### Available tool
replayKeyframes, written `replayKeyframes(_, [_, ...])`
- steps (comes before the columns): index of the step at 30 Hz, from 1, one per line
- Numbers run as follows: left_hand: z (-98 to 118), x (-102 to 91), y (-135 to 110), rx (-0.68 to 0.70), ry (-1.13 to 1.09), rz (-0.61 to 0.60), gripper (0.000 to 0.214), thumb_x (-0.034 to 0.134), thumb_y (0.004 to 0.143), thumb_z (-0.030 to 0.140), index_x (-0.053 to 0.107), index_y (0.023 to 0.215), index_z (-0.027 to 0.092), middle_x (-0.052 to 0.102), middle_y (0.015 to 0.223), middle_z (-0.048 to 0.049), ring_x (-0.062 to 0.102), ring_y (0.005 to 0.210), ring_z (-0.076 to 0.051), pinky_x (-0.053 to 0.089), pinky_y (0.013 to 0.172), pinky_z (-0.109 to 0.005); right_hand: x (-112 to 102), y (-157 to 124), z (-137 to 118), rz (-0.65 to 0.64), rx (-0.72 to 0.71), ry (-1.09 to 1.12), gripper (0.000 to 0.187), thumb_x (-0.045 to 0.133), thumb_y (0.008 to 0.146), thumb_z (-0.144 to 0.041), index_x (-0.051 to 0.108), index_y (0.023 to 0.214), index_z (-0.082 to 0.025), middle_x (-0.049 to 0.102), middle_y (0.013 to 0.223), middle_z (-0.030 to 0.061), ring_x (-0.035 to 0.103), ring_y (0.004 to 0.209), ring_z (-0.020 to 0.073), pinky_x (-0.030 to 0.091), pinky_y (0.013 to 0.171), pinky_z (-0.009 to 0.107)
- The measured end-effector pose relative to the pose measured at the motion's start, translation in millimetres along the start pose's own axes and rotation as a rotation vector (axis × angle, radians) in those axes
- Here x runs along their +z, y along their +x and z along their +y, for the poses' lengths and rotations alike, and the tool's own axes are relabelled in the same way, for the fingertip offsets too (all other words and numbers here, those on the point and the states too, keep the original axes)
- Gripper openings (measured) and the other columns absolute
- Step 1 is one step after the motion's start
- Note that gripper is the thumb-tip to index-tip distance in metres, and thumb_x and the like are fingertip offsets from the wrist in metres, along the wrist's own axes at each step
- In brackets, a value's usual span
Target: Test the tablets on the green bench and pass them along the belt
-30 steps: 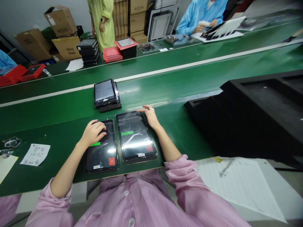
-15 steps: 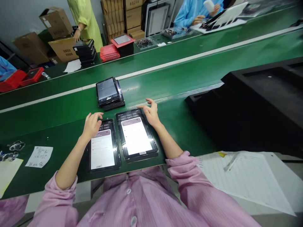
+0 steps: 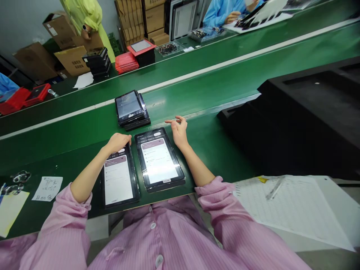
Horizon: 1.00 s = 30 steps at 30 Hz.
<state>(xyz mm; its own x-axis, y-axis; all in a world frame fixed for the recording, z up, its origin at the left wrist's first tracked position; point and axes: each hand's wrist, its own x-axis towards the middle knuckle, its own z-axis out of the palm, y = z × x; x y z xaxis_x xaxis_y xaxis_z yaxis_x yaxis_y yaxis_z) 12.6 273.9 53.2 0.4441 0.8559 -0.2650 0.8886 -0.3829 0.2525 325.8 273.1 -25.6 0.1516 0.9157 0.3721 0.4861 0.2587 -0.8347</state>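
Two lit tablets lie side by side on the green bench before me. My left hand [image 3: 119, 142] is over the top of the left tablet [image 3: 119, 181], covering part of its upper screen. Its fingers bend down near the tablet's top right corner and are mostly hidden; whether they grip the edge I cannot tell. Beside the upper right corner of the right tablet [image 3: 159, 161], my right hand [image 3: 179, 129] is open, index finger stretched left above the bench and nothing held. Both screens show a white page with a mauve banner. Beyond them is a small stack of tablets [image 3: 129, 107].
A large black case [image 3: 298, 123] fills the right side. Handwritten paper [image 3: 47, 188] and a yellow-edged sheet [image 3: 11, 213] lie at left. Printed sheets [image 3: 289, 210] are at lower right. Across the belt, people in yellow [image 3: 90, 18] and blue [image 3: 222, 13] stand near boxes.
My left hand has moved right across the left tablet's top, its fingers now bent down. My right hand stays about where it was. Lines of text now show on the right tablet's page.
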Motion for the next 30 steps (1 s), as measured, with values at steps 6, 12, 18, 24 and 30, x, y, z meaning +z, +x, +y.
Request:
replayKeyframes(6, [-9,-4.7,2,-0.080,-0.037,-0.057,0.066,0.016,0.099,0.052,0.058,0.058,0.024,0.073,0.075,-0.0045,0.065,0.072,-0.022,0.045,0.074,-0.031,9,2,7,-0.085,0.032,0.025,0.072,0.017,0.099,-0.067,0.070,0.118,-0.024,0.055,0.121,0.0126,0.049,0.123,0.0289,0.035,0.113,0.047])
replayKeyframes(12, [-13,-14.1,-2,-0.085,-0.280,-0.108,0.071,0.010,0.099,0.056,0.048,0.048,0.024,0.071,0.068,-0.0060,0.070,0.083,-0.023,0.050,0.083,-0.033,15,4,10,-0.217,0.055,0.061,0.057,0.029,0.100,-0.062,0.066,0.115,-0.022,0.068,0.117,0.0108,0.058,0.114,0.0260,0.042,0.105,0.043])
replayKeyframes(18, [-2,-14.0,-20,-0.032,-0.042,-0.073,0.050,0.045,0.091,0.060,0.068,0.112,0.022,0.071,0.122,-0.0079,0.067,0.107,-0.029,0.049,0.091,-0.037,17,5,14,-0.254,0.088,-0.049,0.054,0.031,0.100,-0.057,0.064,0.079,-0.021,0.070,0.089,0.0094,0.061,0.094,0.0253,0.046,0.090,0.038])
replayKeyframes(24, [-11,-11.6,-38,-0.280,0.035,-0.076,0.062,0.026,0.094,0.068,0.068,0.083,0.023,0.076,0.099,-0.0102,0.069,0.093,-0.033,0.050,0.077,-0.038,19,6,16,-0.256,0.090,-0.080,0.058,0.026,0.100,-0.061,0.060,0.072,-0.023,0.065,0.081,0.0088,0.059,0.089,0.0254,0.045,0.085,0.037])
replayKeyframes(30, [-25,-18.6,-35,-0.296,-0.344,-0.072,0.068,0.015,0.095,0.067,0.063,0.073,0.024,0.077,0.084,-0.0046,0.071,0.085,-0.025,0.052,0.083,-0.034,20,6,19,-0.248,0.134,0.019,0.065,0.022,0.098,-0.066,0.067,0.083,-0.023,0.067,0.085,0.0071,0.061,0.089,0.0242,0.047,0.084,0.037])
